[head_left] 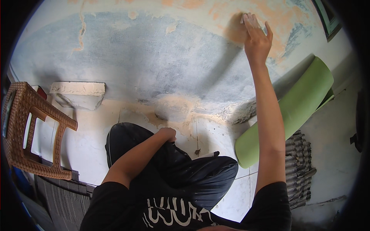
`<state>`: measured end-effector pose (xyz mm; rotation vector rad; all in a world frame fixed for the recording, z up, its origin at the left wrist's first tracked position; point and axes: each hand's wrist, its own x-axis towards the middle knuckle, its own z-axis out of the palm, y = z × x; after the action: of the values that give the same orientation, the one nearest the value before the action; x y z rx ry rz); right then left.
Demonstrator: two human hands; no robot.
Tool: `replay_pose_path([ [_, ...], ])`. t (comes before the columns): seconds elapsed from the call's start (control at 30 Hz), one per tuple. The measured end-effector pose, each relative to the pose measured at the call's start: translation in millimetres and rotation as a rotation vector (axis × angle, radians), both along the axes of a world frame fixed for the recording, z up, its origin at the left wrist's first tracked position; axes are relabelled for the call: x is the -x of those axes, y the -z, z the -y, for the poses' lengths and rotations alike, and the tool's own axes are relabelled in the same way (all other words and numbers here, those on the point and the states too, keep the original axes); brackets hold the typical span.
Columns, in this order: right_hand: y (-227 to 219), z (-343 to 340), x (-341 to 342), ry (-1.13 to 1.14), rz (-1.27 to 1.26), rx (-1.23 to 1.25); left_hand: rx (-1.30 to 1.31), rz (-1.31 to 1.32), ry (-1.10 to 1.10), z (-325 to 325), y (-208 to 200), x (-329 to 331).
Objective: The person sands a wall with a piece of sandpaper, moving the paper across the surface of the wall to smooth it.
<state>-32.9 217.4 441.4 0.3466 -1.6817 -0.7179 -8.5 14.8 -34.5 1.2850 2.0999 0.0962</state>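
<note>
My right hand (256, 41) reaches up at arm's length to the patchy wall (154, 50). Its fingertips press a small pale piece that looks like folded sandpaper (243, 18) against the plaster, the thumb side standing apart. Around it the wall shows orange and cream patches above a worn blue-grey area. My left hand (167, 134) lies curled closed by my bent knee in dark trousers (129, 134); its fingertips are turned away from view, and nothing shows in it.
At left stands a brown woven-pattern plastic stool (58, 150), near a pale block (78, 92) against the wall. A rolled green mat (285, 111) leans at right, beside dark corrugated sheets (298, 169). White floor tiles (94, 154) lie under me.
</note>
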Motion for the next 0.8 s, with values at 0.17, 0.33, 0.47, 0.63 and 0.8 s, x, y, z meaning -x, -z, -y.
replay_pose_path([
  [0.17,51,7,33,-0.044,-0.089,0.137,-0.001,0.017,0.017,-3,-11,-4],
  [0.33,114,17,16,-0.03,0.086,0.144,-0.007,0.02,0.002,1,-11,-4],
  [0.47,134,9,-1,-0.045,0.247,0.139,0.034,0.014,-0.008,1,-20,-3],
  [0.63,127,13,-18,-0.034,0.35,0.144,0.024,0.018,-0.023,4,-15,-2],
  [0.8,90,16,-20,-0.051,0.349,0.024,0.016,0.009,-0.01,5,-6,4],
])
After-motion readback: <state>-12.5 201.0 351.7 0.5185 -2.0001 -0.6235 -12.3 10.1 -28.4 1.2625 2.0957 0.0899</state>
